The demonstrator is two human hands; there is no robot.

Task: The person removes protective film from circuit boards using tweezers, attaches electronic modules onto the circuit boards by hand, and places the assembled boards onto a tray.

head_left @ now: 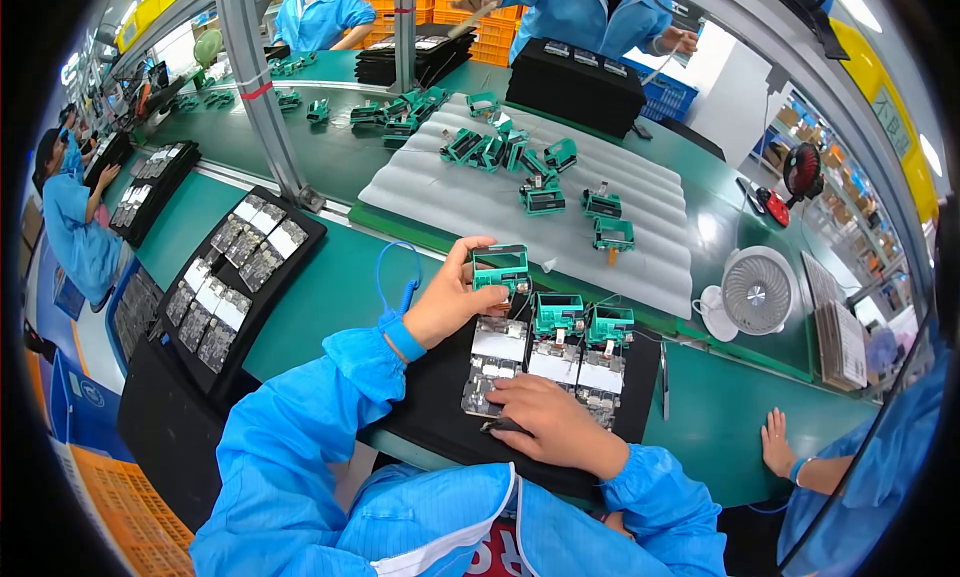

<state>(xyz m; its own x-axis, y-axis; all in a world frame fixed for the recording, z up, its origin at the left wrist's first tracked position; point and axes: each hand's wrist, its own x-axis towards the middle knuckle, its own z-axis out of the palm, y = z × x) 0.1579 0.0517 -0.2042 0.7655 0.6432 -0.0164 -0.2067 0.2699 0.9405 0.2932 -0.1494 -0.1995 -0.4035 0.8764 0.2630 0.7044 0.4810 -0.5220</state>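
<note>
Pinching a hollow, rectangular green plastic frame [503, 258], the left hand [447, 302] has its thumb on the near side and its fingers curled round the left and far sides. The frame sits at the fingertips, above the far end of the leftmost grey-and-white circuit board [497, 345], on a flat black mat [425, 409]. Nearer, the right hand [555, 422] lies over that board's near end, fingers bent together around a slim black object [512, 428], mostly hidden. To the right, two similar green frames [558, 313] stand at the far ends of neighbouring boards [601, 370]. Farther off, more green holders [543, 199] lie on a ribbed grey foam sheet [655, 217].
</note>
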